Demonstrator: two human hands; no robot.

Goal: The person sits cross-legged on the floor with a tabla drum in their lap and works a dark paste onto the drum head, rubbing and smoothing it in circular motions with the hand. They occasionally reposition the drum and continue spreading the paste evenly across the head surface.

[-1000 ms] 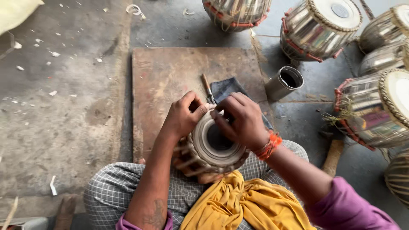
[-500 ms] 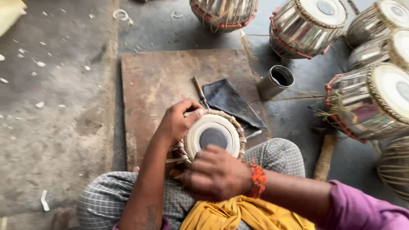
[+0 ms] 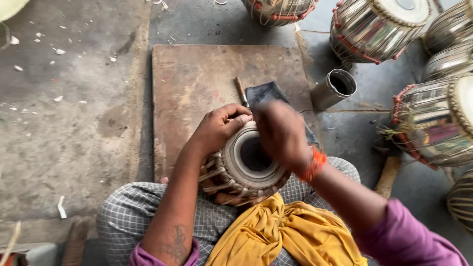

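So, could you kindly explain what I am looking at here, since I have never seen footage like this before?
The camera sits on a person's head and looks down at their own bare hands. A small drum rests in their lap. The left hand grips its far rim; the right hand, blurred, is over the drumhead. Beyond lies a wooden board with a slim tool and a dark cloth. A metal cup and other drums, such as one, stand on the floor.

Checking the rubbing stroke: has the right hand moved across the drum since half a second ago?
Yes. The right hand went from the drum's near rim to its far edge, toward the dark cloth.
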